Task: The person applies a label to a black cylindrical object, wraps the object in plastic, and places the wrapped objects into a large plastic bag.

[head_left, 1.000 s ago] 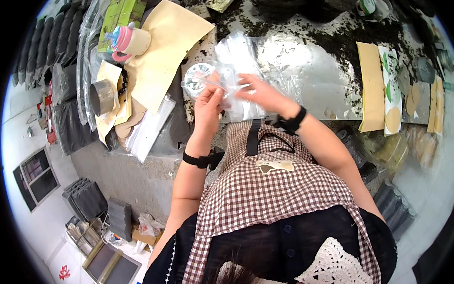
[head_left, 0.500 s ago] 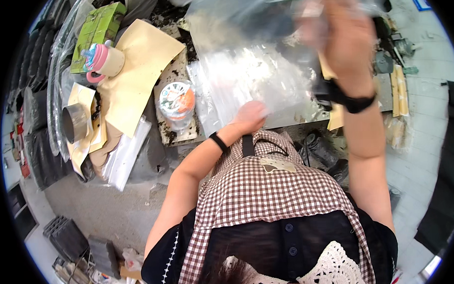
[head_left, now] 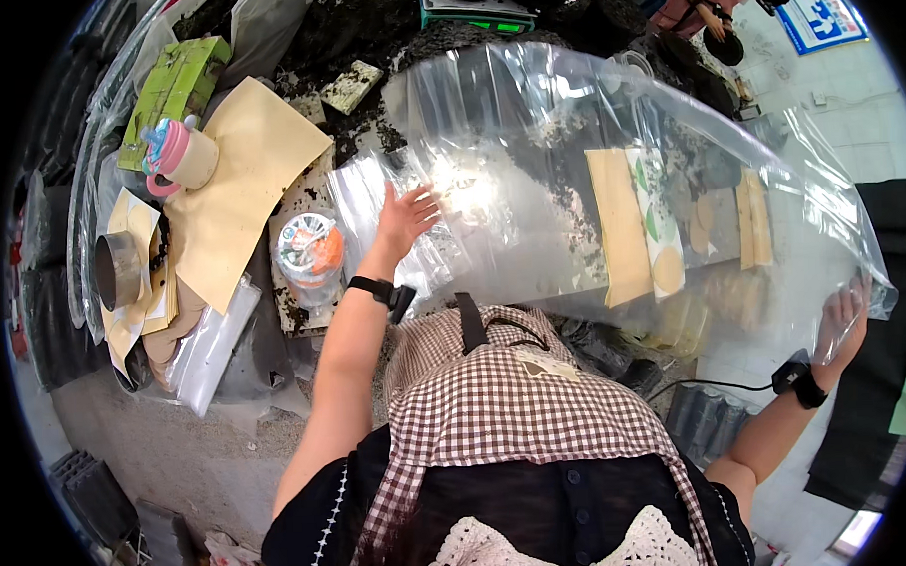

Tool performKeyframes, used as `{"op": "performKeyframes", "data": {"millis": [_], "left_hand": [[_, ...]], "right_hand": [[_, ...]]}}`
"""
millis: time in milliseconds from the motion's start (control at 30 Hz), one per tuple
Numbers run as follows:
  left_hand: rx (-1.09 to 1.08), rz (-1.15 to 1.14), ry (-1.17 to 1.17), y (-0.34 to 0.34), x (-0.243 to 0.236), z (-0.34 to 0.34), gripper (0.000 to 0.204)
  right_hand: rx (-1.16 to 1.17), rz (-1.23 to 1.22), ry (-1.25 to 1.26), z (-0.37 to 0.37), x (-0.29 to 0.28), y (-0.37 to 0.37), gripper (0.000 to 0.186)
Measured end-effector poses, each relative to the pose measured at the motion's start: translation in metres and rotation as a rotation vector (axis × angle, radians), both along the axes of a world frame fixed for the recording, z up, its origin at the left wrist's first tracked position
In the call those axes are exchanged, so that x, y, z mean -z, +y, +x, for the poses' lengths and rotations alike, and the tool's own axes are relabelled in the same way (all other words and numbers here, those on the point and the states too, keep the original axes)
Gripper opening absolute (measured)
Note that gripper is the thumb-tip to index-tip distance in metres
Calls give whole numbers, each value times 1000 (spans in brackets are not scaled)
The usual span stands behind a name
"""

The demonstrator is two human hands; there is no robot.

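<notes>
A large clear plastic sheet (head_left: 526, 101) stretches across the worktable. My right hand (head_left: 840, 321) grips its far right end, with the fingers seen through the film. My left hand (head_left: 408, 211) is open, fingers apart, on or just above a stack of flat clear bags (head_left: 360, 196) under the sheet's left part. Left of it stands a clear round container (head_left: 310, 250) with an orange item inside. Tan paper strips (head_left: 616, 227) and a white green-patterned strip (head_left: 665, 266) show through the film.
At the left are a pink-lidded cup (head_left: 189, 159), a green box (head_left: 167, 98), tan paper (head_left: 245, 180) and a metal ring (head_left: 116, 271). A green device (head_left: 474, 13) stands at the back among dark soil-like material. A co-worker (head_left: 688, 5) is at the upper right.
The big sheet has come out across the table. My right hand has swung from high up down to the far right with it. My left hand left the container and now lies farther forward.
</notes>
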State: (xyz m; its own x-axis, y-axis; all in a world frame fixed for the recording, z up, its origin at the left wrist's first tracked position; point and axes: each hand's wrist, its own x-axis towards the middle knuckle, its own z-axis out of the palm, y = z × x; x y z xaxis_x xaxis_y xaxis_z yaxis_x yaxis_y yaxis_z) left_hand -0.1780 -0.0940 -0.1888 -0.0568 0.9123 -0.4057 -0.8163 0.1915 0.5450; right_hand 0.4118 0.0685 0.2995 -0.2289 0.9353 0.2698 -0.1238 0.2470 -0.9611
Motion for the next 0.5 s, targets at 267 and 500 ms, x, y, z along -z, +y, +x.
{"op": "performKeyframes", "data": {"millis": [267,500], "left_hand": [[176,-3,297,-7,-98,88,30],[-330,-306,273,27,-92,156,35]], "right_hand": [[-45,-412,132,202,41,67,39],[508,-29,-1982,243,195,174,34]]}}
